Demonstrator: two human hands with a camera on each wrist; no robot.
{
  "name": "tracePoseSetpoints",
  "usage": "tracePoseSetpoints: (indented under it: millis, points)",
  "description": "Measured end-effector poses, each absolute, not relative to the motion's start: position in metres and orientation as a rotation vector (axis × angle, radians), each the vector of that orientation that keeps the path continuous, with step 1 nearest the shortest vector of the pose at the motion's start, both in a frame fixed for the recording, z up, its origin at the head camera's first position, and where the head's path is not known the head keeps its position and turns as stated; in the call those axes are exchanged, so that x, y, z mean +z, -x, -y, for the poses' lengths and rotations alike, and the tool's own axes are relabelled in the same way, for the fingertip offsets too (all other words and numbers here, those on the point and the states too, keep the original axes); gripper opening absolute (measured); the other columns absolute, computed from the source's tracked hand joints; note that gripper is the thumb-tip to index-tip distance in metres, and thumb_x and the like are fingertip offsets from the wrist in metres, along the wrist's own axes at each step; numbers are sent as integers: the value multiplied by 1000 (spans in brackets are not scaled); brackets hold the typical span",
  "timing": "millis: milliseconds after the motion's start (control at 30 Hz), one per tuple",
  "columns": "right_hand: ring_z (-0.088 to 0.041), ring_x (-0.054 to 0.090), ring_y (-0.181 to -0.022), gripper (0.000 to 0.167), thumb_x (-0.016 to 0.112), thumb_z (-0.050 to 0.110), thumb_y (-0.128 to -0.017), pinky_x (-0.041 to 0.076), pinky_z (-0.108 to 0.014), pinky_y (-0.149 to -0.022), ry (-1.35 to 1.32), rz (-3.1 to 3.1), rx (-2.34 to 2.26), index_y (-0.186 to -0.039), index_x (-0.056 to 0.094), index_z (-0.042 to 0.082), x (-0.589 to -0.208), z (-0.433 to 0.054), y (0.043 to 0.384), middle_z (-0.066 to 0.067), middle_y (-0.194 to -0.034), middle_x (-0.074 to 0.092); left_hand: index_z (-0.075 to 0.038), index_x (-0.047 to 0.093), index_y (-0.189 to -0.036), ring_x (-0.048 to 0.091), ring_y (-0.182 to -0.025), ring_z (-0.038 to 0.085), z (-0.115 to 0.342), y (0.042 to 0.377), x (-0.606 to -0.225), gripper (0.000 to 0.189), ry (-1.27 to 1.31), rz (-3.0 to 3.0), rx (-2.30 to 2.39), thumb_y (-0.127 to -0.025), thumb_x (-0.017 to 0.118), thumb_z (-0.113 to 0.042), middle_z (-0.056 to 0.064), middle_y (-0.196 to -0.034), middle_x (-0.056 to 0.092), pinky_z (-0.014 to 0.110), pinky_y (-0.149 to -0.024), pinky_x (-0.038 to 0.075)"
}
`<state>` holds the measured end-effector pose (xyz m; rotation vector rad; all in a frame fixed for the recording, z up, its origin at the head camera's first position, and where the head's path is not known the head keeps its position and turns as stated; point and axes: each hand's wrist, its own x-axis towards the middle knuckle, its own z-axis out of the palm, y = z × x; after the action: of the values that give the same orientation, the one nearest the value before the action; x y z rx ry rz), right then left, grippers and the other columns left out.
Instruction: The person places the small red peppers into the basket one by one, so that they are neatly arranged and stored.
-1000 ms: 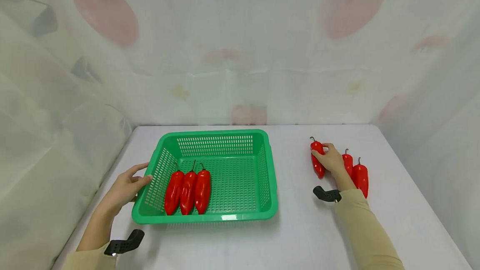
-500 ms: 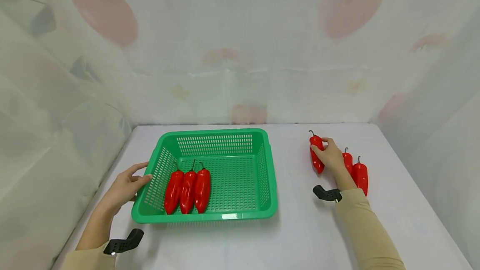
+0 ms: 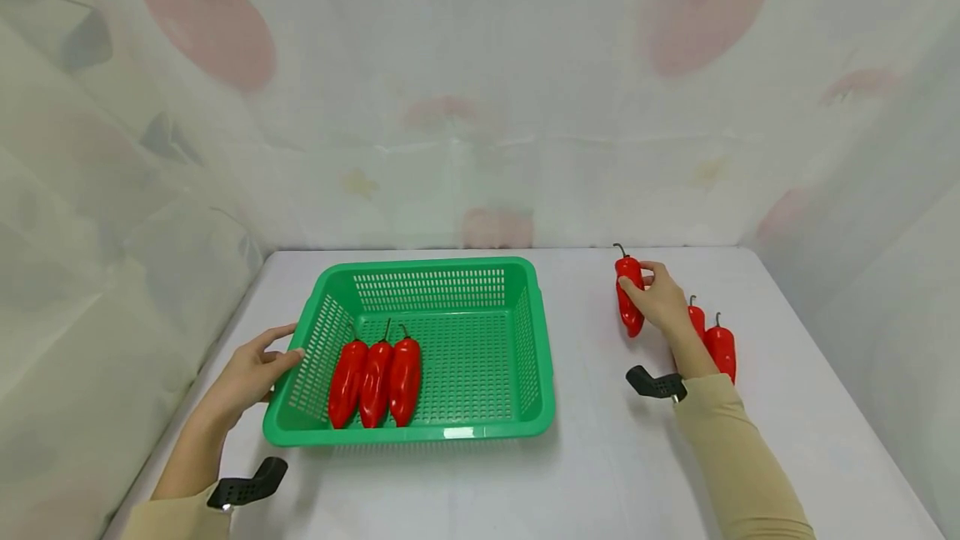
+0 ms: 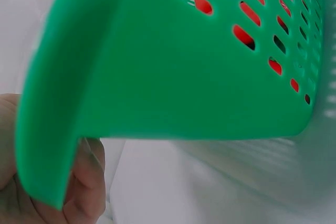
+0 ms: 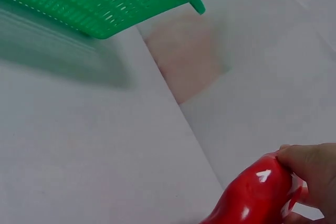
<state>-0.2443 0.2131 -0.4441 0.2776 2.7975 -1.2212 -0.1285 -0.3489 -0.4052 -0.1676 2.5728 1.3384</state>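
A long red pepper point(image 3: 628, 315) with a curved stem is pinched between the thumb and fingers of my right hand point(image 3: 663, 300), right of the green basket point(image 3: 360, 438). In the right wrist view the glossy pepper point(image 5: 257, 192) fills the lower right, under my fingertips. My left hand point(image 3: 246, 372) grips the basket's left rim, thumb on top; the left wrist view has its fingers point(image 4: 86, 182) curled behind the rim. Three red peppers point(image 3: 375, 386) lie side by side in the left half of the basket, stems pointing away from me.
Two more red peppers point(image 3: 722, 350) lie on the white table point(image 3: 585, 473) beside my right forearm, partly covered by it. Pale printed sheeting point(image 3: 450, 173) rises along the table's back edge and both sides. A black wrist mount point(image 3: 656, 383) sticks out from the right cuff.
My right hand has carried its pepper away from me and slightly to the left, farther from the two on the table. The left hand and basket keep their place.
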Motion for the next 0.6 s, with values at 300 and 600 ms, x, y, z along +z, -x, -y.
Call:
tracePoseSetpoints:
  millis: [300, 600]
  points:
    - [-38, 49, -107, 67, 49, 42, -91, 52, -44, -78, -205, -2840, -1236, -142, 26, 4, -427, -207, 243, -26, -126, 45, -8, 18, -147, 66, -75, 25, 350, 129, -407, 69, 179, -2558, 1353, -93, 52, -35, 29, -110, 57, 38, -62, 56]
    - [-35, 54, -102, 69, 52, 45, -89, 53, -42, -76, -166, -2841, -1280, -141, 29, 6, -410, -198, 239, -23, -127, 48, -7, 18, -147, 66, -75, 25, 350, 129, -407, 69, 167, -2567, 1346, -94, 52, -35, 31, -111, 57, 38, -62, 56]
